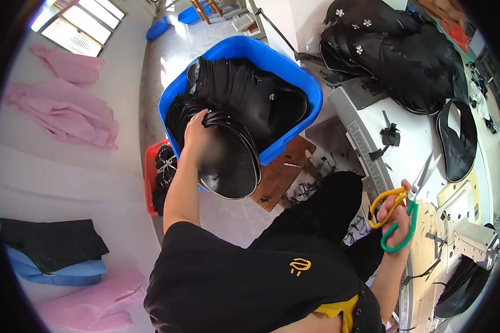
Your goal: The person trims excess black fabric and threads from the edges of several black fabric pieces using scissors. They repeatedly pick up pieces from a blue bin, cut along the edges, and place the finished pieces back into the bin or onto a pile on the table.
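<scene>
Head view: left hand [196, 129] outstretched grasping black visor brims [231, 161]; right hand [401, 217] clenched on scissors [403, 208].

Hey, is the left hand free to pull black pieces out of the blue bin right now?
Probably yes: the left hand already rests on the black pieces at the open blue bin, with nothing covering them.
</scene>
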A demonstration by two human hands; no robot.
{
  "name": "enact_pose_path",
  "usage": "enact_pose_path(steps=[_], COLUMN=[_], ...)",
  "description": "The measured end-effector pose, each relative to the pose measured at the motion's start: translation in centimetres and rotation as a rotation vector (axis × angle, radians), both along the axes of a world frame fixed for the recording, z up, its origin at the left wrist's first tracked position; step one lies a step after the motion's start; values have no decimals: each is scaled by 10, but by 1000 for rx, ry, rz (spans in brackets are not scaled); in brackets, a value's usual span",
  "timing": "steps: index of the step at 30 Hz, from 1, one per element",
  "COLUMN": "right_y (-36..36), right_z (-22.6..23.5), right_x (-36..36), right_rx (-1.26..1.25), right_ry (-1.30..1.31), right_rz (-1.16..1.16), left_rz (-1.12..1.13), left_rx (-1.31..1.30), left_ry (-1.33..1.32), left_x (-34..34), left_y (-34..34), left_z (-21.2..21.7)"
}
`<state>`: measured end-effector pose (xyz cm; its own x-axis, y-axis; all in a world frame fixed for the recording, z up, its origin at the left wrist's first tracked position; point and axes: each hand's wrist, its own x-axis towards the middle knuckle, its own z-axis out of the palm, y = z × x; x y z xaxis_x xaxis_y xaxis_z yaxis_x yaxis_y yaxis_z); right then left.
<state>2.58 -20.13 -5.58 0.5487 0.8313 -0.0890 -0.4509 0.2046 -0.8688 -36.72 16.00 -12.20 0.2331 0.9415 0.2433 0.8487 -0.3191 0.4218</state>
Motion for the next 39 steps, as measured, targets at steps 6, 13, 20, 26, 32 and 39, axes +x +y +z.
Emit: enact_pose_path(steps=[6, 13, 20, 26, 32, 39], right_y=[-6, -7, -15, -71, -130, -120], right_z=[-16, -20, -28, 7, -11, 8], right_x=[-1, 4, 1, 27, 38, 37], right_rx=[114, 166, 230, 205, 269, 174], right_ry=[-83, -40, 61, -43, -51, -125], right_rz=[37, 65, 55, -84, -360, -404], left_rz=[-82, -32, 29, -124, -691, -1460], left_rx=[-27, -503, -230, -304, 59, 104], left_ry=[-396, -695, 392, 514, -76, -329], left_x=[-35, -35, -5, 37, 240, 479], left_y=[-2, -29, -4, -5, -81, -226], left_z=[9, 94, 19, 78, 153, 113])
